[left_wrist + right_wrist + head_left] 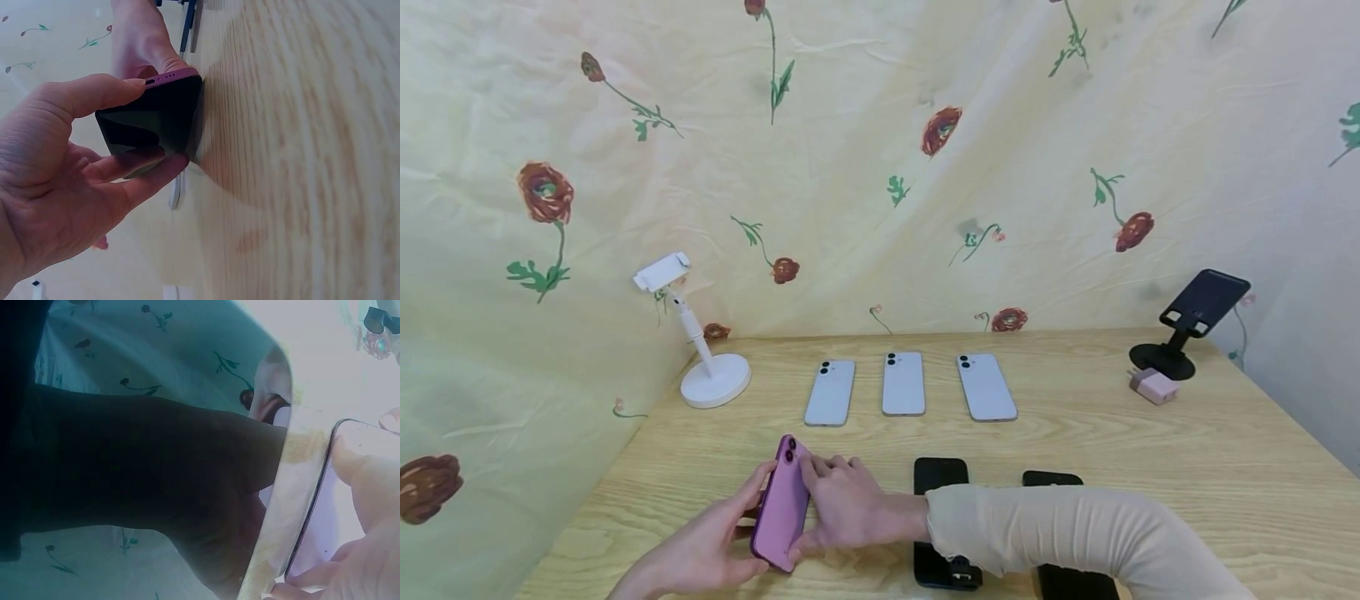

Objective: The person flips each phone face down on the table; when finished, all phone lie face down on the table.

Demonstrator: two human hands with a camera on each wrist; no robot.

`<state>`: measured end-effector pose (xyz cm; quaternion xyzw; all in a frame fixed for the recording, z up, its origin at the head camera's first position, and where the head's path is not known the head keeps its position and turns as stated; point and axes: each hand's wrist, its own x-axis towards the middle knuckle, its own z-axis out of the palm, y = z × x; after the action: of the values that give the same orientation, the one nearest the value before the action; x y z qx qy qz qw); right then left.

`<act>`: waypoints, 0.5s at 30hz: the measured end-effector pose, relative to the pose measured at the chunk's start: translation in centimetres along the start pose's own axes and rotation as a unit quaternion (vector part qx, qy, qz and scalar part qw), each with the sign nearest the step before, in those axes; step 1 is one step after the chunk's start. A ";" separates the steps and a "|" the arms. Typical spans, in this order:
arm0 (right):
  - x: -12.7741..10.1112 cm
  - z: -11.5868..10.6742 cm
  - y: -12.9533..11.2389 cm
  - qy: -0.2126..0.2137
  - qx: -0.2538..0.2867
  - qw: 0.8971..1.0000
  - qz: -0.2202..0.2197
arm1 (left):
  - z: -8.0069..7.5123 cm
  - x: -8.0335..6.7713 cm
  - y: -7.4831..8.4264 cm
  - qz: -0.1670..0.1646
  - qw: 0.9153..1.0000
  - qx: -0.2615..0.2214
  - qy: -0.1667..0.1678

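Note:
A pink smartphone (782, 517) is tilted up on edge above the wooden table, its back with two camera lenses showing in the head view. My left hand (722, 537) grips it from the left. In the left wrist view its dark screen (150, 122) faces my left palm, with the thumb at the bottom edge and fingers across the glass. The right hand (850, 504) holds the opposite long edge, fingertips near the cameras and thumb by the lower corner. Part of the phone's pale back (319, 525) shows overexposed in the right wrist view.
Three white phones (903, 385) lie face down behind the hands. Two black phones (942, 473) lie partly under the right sleeve (1037, 525). At the back left stands a white phone stand (715, 379); a black stand (1206, 300) and pink charger plug (1155, 387) are back right.

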<state>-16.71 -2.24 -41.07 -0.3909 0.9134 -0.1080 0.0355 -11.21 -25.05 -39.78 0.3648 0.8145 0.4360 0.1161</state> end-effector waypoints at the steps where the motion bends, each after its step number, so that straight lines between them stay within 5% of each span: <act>1: 0.0 0.0 0.0 -0.003 -0.006 1.000 0.001 | 0.0 -0.1 0.0 -0.001 1.000 0.002 0.000; 15: -0.3 -0.2 -0.1 -0.034 -0.042 0.998 0.017 | -0.6 -0.6 -0.8 -0.039 0.999 -0.004 -0.001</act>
<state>-16.46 -2.10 -40.81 -0.3799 0.9219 -0.0554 0.0517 -11.52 -26.11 -40.14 0.3330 0.8259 0.4344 0.1355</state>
